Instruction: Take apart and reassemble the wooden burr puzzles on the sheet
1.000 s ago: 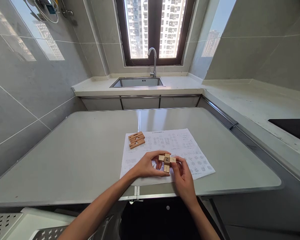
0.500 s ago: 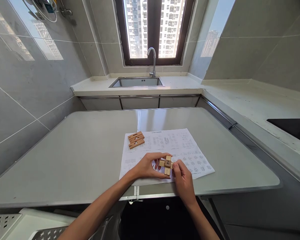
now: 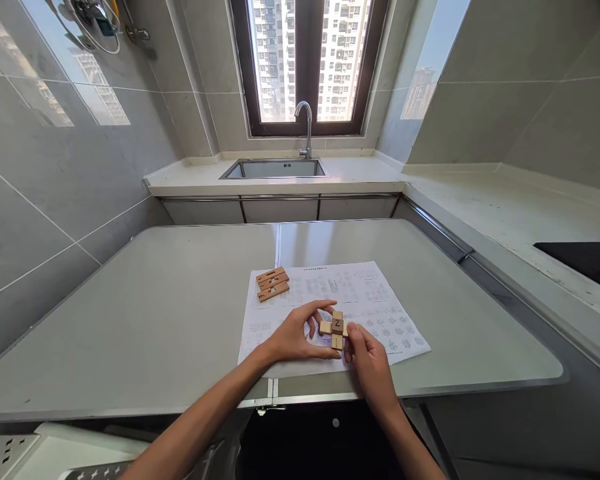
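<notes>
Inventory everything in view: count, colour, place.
walls: 3, grey, around
counter: 1, white, along walls
window: 1, dark, far wall
sink: 1, grey, in counter
faucet: 1, silver, behind sink
slab: 1, black, right
fittings: several, silver, upper left
table: 1, pale, centre
sheet: 1, white, on table
wooden pieces: 3, brown, on sheet
wooden cross: 1, tan, over sheet
perforated panels: 2, white/grey, lower left
garment: 1, black, bottom
left hand: 1, around cross
right hand: 1, pinching cross

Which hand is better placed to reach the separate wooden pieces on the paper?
Likely the left hand: it is nearer the wooden pieces, while the right hand lies farther off, its fingers gripping the wooden cross.
</notes>
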Demonstrator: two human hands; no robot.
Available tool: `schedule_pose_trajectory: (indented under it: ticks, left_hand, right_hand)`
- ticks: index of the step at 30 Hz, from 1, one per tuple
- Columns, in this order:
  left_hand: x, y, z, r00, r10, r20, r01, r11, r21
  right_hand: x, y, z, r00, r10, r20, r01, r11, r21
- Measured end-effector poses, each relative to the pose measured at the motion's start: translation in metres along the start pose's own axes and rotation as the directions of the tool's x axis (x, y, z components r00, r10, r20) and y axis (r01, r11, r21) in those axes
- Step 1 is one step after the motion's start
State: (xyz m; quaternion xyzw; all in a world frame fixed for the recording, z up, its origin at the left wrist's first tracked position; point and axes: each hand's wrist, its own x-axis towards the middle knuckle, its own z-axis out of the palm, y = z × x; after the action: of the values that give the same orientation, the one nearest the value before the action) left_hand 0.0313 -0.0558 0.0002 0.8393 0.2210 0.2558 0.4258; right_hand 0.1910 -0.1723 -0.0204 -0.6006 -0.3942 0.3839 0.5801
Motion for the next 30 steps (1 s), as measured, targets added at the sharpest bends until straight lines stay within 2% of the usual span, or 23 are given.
schedule_pose_trajectory:
  ticks: [3,6,10,13,16,20,25,30]
  left_hand:
    - [0.001,-0.002,-0.003,0.997,0.046,-0.069,-0.044,0.999,0.029]
    - [0.002,-0.007,-0.006,0.979,0.077,-0.189,-0.041,0.981,0.187]
    - [0.005,-0.023,-0.011,0.919,0.114,-0.377,0.098,0.86,0.501]
    - [0.004,-0.039,-0.021,0.877,0.093,-0.472,0.234,0.775,0.587]
    - [0.001,-0.056,-0.033,0.842,0.041,-0.538,0.358,0.704,0.614]
    - [-0.004,-0.075,-0.047,0.825,-0.033,-0.564,0.445,0.653,0.613]
    - [-0.008,-0.088,-0.054,0.817,-0.102,-0.567,0.481,0.663,0.574]
    - [-0.006,-0.085,-0.056,0.818,-0.095,-0.567,0.462,0.696,0.549]
  right_hand:
    - [0.02,-0.007,-0.014,1.0,-0.021,0.013,0.022,0.993,-0.118]
    - [0.052,-0.01,-0.032,0.998,-0.055,-0.037,0.042,0.958,-0.284]
    - [0.099,-0.002,-0.056,0.988,-0.11,-0.106,0.045,0.872,-0.487]
    - [0.124,0.008,-0.07,0.985,-0.089,-0.146,-0.011,0.82,-0.572]
    - [0.139,0.016,-0.081,0.978,-0.07,-0.196,-0.065,0.793,-0.605]
    - [0.146,0.025,-0.086,0.971,-0.075,-0.227,-0.083,0.784,-0.615]
    - [0.147,0.03,-0.086,0.962,-0.114,-0.249,-0.067,0.782,-0.619]
    - [0.15,0.033,-0.088,0.956,-0.105,-0.272,-0.087,0.789,-0.608]
